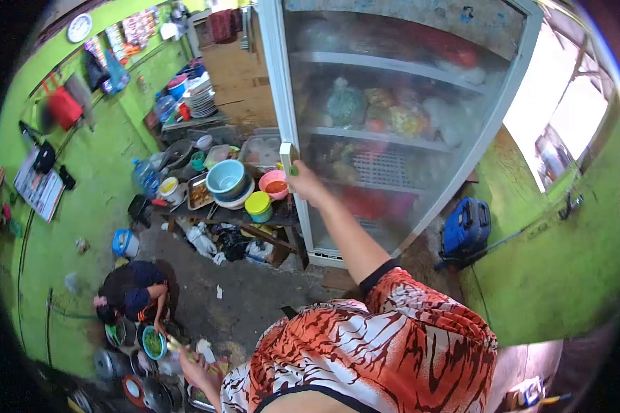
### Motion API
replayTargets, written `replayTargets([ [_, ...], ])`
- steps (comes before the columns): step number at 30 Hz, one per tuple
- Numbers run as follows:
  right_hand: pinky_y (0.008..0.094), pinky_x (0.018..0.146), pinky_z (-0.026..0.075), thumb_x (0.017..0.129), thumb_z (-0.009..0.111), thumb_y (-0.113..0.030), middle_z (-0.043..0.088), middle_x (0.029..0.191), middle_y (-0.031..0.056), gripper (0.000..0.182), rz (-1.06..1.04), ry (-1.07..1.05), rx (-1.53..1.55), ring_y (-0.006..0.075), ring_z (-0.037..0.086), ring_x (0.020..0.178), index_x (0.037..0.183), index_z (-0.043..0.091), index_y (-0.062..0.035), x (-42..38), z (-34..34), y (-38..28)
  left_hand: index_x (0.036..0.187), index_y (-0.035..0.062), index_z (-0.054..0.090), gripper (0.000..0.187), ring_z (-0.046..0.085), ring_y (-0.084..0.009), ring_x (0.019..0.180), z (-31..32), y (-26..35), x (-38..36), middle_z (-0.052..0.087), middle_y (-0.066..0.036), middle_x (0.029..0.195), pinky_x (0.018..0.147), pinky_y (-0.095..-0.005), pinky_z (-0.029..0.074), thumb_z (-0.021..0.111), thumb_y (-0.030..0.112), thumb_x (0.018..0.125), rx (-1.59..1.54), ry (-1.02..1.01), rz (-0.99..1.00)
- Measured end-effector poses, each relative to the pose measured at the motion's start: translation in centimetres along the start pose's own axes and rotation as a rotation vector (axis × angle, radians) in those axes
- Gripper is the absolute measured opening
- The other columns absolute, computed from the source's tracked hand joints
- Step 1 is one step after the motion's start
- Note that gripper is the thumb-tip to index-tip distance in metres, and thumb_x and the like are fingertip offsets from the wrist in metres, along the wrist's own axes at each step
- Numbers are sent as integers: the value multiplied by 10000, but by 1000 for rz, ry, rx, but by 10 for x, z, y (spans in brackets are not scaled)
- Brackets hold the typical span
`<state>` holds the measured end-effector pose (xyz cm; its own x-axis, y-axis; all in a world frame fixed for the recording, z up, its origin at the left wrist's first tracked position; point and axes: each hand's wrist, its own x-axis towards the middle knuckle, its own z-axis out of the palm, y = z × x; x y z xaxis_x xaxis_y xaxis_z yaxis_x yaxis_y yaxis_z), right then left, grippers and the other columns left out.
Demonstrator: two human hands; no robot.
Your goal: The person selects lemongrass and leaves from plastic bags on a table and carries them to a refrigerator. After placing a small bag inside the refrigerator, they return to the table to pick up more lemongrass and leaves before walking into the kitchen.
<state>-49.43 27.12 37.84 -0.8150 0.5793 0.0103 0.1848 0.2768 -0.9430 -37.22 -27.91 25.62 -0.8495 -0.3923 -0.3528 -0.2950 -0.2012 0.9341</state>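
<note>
Nearest to us, low in the view, our left hand hangs by our patterned shirt with its fingers closed on something thin and pale — too small to name. It is well apart from the fridge and plays no part at the door.

Further out, our right hand is stretched forward at the end of a nearly straight arm. Its fingers are wrapped around the handle, a short pale bar that runs up and down on the left edge of the fridge door. So the handle's long axis is upright, the fingers cross it sideways, and the glass pane lies to the right of the hand, the frame edge to its left. The right hand is by far the nearer of the two to the door. We cannot tell whether the door stands shut or slightly ajar.

Just left of the handle stands a counter crowded with bowls — a blue bowl, a pink bowl and a tub with a yellow-green lid close to the door's edge.

Behind the misted glass we make out shelves holding bagged food. On the floor to the left, another person crouches among pots.
</note>
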Motion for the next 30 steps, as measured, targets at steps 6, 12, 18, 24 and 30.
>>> replayTargets([
  [6,361,754,480,810,576,-122,614,1010,143,354,104,-67,197,243,598,913,1138,504,-12,5,13,-10,984,120,559,368,282,-59,427,2,48,44,368,51,589,380,-226,184,466,474,944,63,-25,-62],
  [12,330,540,389,809,576,-125,568,821,87,300,105,150,172,171,524,666,1086,495,-45,6,32,-14,954,110,564,296,260,-33,450,47,111,76,341,79,597,403,-216,174,522,402,945,145,-296,82],
  [18,279,388,267,845,577,-183,454,626,0,297,140,191,164,91,388,485,1110,488,-83,-90,45,-30,883,96,541,171,314,-19,550,37,105,103,373,90,650,483,-212,224,568,252,948,309,-637,354],
  [24,366,932,426,823,561,-132,556,1213,176,562,293,177,83,245,558,1060,1350,403,-20,-283,18,-50,884,35,536,183,372,-58,643,1,71,89,446,51,715,570,-239,314,574,209,927,607,-734,212],
  [30,372,919,442,803,618,-95,595,1183,204,538,376,645,-251,285,570,1094,1305,449,-5,-450,-36,-42,874,-2,526,257,432,-120,650,35,76,100,472,-40,677,599,-310,386,592,244,902,812,-864,407],
])
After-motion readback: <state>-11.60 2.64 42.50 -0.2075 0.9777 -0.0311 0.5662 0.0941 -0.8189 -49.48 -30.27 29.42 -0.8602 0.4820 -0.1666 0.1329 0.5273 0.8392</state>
